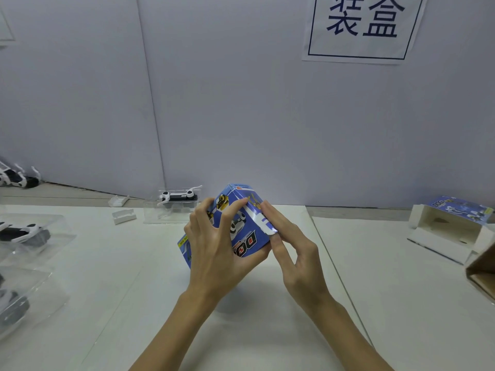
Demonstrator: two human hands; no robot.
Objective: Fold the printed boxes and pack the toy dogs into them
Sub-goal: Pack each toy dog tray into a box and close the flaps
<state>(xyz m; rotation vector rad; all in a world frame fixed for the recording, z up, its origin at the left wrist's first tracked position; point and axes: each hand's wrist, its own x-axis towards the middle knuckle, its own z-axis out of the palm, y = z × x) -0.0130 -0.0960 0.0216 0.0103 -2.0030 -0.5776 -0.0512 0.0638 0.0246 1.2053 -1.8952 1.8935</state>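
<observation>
A blue printed box [245, 234] with a dog picture and red "DOG" lettering is held tilted above the white table. My left hand [214, 245] grips it from the left, fingers curled over its printed face. My right hand [289, 247] pinches its right edge near a white flap. A black-and-white toy dog [178, 196] lies in a clear plastic tray behind the box. More toy dogs in clear trays [24, 234] lie at the left edge.
An open printed box [452, 228] lies on its side at the right, with a brown carton [482, 274] beside it. Two small white plastic pieces [123, 215] sit at the back left. A grey wall with a paper sign [364, 28] stands behind the table [134, 290].
</observation>
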